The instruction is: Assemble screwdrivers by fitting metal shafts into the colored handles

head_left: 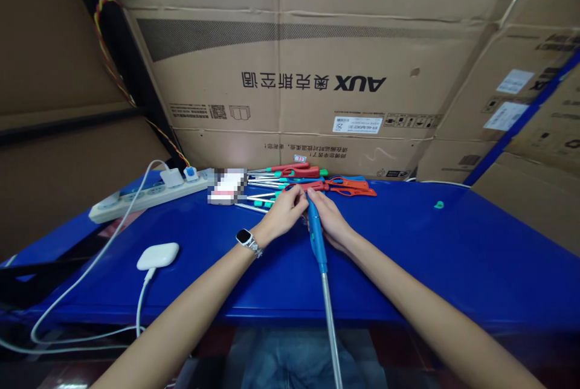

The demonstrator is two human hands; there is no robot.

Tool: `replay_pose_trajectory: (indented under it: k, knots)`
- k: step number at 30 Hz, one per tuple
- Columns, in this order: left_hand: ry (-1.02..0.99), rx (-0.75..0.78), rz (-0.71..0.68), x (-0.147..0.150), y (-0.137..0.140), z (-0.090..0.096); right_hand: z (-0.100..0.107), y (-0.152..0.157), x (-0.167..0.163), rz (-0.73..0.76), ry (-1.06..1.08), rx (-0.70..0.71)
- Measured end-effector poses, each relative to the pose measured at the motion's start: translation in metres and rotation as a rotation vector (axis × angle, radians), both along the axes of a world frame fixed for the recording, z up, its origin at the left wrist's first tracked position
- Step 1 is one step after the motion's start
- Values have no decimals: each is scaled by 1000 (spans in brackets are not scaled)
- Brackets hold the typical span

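Observation:
A blue long-neck lighter [317,238] points its metal tube [330,322] down past the table's front edge. My right hand [331,220] is closed around the lighter's handle from the right, thumb near its top end. Beside that end, my left hand [286,211] is closed, fingertips pinched together; what they hold is hidden. Just beyond both hands lies a pile of long-neck lighters with red [301,171], orange [353,189] and blue handles, their metal tubes mostly pointing left. Green pieces show among them.
The blue table [421,244] backs onto a large cardboard sheet [217,87]. A phone-like blurred item [228,186], a power strip [149,196] with plugs, and a white earbud case [157,255] on a cable stand left. A small green piece [438,204] lies right.

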State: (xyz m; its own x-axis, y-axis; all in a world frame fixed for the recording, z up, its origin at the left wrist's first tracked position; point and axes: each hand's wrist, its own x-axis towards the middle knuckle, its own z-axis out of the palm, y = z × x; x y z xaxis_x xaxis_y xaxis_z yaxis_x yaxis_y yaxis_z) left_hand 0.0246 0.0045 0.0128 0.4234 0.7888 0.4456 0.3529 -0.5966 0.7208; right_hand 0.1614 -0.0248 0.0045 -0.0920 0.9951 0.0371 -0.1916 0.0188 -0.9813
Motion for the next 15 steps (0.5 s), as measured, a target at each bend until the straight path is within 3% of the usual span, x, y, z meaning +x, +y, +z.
replay_pose_trajectory:
  k: [6,10,12,15]
  knots:
    - [-169,-300,73,7,5,-3,-3,6,1,-67,-67,62]
    - [-248,-504,38,10,4,-2,-2,8,3,-73,-103,75]
    - [-220,-491,49,8,2,0,-2,9,4,-68,-113,77]
    - [-47,-228,129,3,-3,4,-4,10,4,-60,-86,79]
